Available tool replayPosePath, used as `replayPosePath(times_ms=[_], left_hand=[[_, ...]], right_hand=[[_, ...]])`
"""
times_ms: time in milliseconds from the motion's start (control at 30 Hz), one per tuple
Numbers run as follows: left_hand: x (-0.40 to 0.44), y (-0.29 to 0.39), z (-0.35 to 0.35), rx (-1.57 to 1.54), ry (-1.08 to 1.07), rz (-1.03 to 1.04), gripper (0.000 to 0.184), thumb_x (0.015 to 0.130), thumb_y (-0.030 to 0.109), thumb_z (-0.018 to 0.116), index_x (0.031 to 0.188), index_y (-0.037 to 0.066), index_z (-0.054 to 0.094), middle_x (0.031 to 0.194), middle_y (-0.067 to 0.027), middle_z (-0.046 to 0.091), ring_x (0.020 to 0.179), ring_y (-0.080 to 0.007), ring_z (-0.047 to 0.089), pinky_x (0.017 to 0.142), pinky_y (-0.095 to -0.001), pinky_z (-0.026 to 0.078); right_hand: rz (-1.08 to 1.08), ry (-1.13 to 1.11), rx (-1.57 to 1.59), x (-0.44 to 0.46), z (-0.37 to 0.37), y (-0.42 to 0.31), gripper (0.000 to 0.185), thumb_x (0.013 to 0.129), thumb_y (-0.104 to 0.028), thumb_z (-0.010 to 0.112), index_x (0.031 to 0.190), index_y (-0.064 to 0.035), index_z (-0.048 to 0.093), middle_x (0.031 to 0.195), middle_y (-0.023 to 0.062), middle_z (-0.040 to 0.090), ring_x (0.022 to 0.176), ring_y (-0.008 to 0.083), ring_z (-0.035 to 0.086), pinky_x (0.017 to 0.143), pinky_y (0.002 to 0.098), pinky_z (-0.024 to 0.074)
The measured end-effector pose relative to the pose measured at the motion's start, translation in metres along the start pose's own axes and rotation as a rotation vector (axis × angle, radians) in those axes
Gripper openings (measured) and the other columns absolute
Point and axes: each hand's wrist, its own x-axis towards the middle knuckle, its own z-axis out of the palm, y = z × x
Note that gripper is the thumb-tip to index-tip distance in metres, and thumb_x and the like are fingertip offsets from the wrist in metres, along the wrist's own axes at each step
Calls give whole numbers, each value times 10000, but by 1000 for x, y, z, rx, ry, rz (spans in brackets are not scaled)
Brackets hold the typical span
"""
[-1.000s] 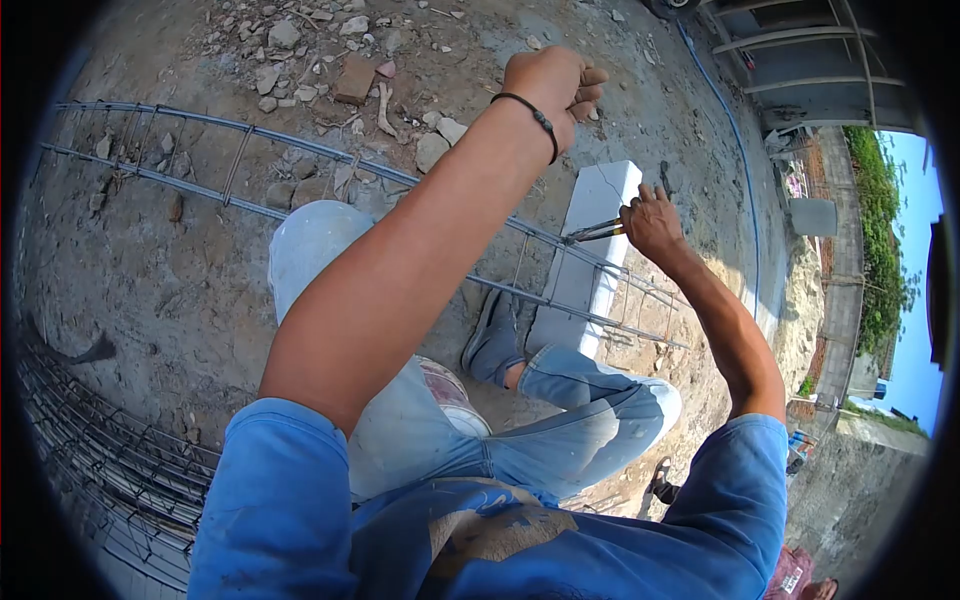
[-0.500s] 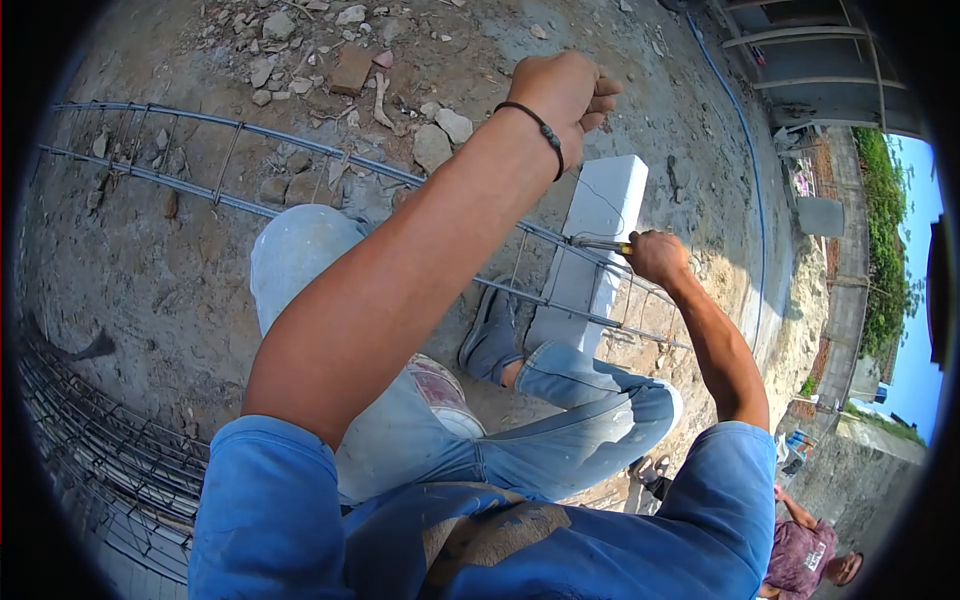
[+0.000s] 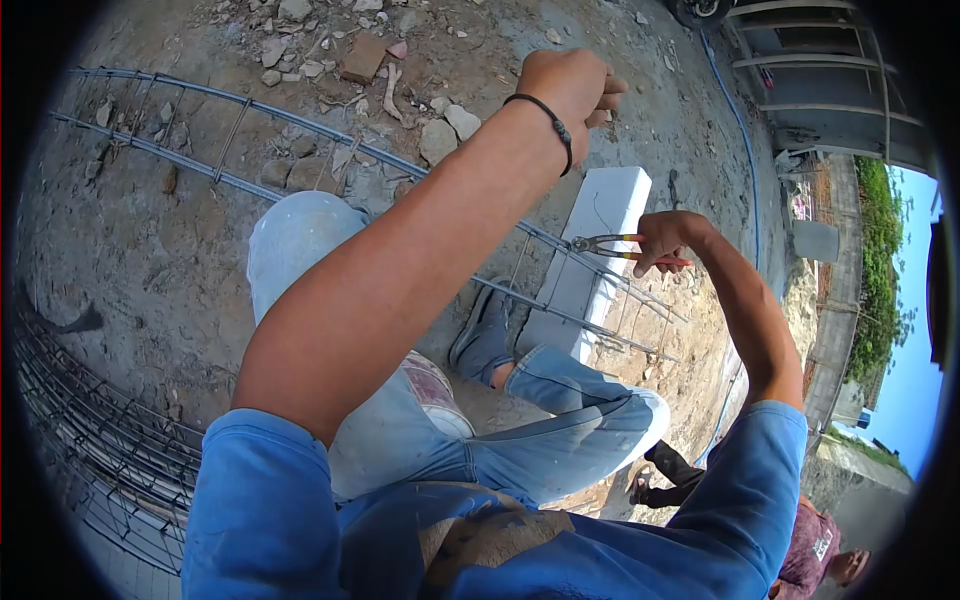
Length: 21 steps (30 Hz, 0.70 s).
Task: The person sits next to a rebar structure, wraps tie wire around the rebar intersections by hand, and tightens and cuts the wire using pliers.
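My right hand holds pincers with red and yellow handles. The handles are spread, and the pincers' head is at the upper bar of a long steel rebar frame. Beneath this end of the frame lies a white block, with a thin dark wire line showing over its upper part. My left hand, with a dark cord bracelet at the wrist, is above the block's far end. Its fingers are curled in, and what they hold, if anything, is hidden.
More rebar frames are stacked at the lower left. Stones and a brick piece lie at the top. A blue hose runs along the right. Another person is at the lower right, near a dark trouser leg and sandalled foot.
The pincers' handles have spread apart, and my right hand has shifted slightly right with its wrist raised. My left hand stays nearly in place. The person at the lower right has come further into view.
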Motion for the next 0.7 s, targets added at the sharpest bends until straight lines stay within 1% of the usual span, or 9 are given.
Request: replayPosePath(times_ms=[200, 300, 333, 400, 467, 533, 567, 600, 700], left_hand=[[-5, 15, 10, -21, -35, -15, 211, 944, 89, 505, 1002, -4, 684, 935, -90, 732, 753, -140, 669, 684, -257, 528], [-1, 23, 11, -27, -52, 10, 209, 940, 89, 506, 980, -5, 689, 903, -88, 726, 747, -146, 670, 679, -256, 522], [1, 25, 11, -48, -47, 25, 207, 939, 90, 508, 965, -2, 692, 894, -87, 725, 747, -148, 670, 682, -255, 520], [7, 26, 12, -114, -40, 41, 197, 906, 53, 487, 890, -30, 665, 841, -111, 698, 700, -152, 635, 636, -273, 485], [10, 26, 14, -179, -34, 69, 197, 873, 17, 466, 815, -58, 638, 788, -135, 671, 653, -157, 600, 590, -291, 450], [9, 28, 15, -181, -28, 50, 200, 875, 16, 454, 829, -59, 634, 783, -136, 668, 644, -153, 588, 589, -293, 447], [7, 28, 15, -183, -27, 50, 200, 875, 16, 454, 829, -59, 634, 783, -136, 668, 644, -153, 588, 589, -293, 447], [6, 27, 13, -143, -22, 25, 199, 905, 47, 483, 872, -26, 665, 832, -115, 696, 696, -150, 628, 641, -280, 486], [5, 26, 7, -121, -5, 25, 196, 934, 72, 514, 915, 3, 697, 883, -96, 724, 743, -145, 667, 677, -260, 524]], right_hand=[[122, -62, -220, 15, -30, -16, 440, 722, -216, 852, 996, 76, 669, 808, 183, 711, 691, 294, 732, 575, 415, 604], [-196, 434, -766, -17, -22, -37, 485, 747, -211, 800, 1146, -26, 596, 941, 139, 673, 924, 339, 678, 780, 467, 551], [-196, 429, -765, -14, -22, -32, 485, 747, -211, 800, 1146, -26, 596, 941, 139, 673, 924, 339, 678, 780, 467, 551], [-653, 932, -1055, -12, -18, -18, 396, 829, -307, 751, 1095, -43, 622, 878, 97, 636, 880, 283, 646, 776, 393, 502], [-714, 1117, -1151, -13, -19, -16, 367, 873, -385, 668, 1061, -71, 637, 833, 67, 593, 858, 250, 610, 778, 364, 454], [-638, 1047, -1207, -8, -15, -6, 319, 911, -374, 648, 998, -68, 665, 832, 64, 613, 827, 257, 630, 804, 402, 489], [-457, 815, -1116, -2, -10, 1, 361, 952, -383, 612, 961, -30, 687, 830, 83, 658, 806, 260, 657, 805, 410, 534], [-487, 649, -948, 8, -11, 13, 497, 1020, -441, 534, 918, 18, 697, 778, 123, 693, 692, 263, 686, 673, 405, 579], [136, -159, 258, -12, -24, -17, 676, 1046, -557, 431, 904, 52, 689, 660, 174, 659, 503, 247, 655, 466, 377, 549]])
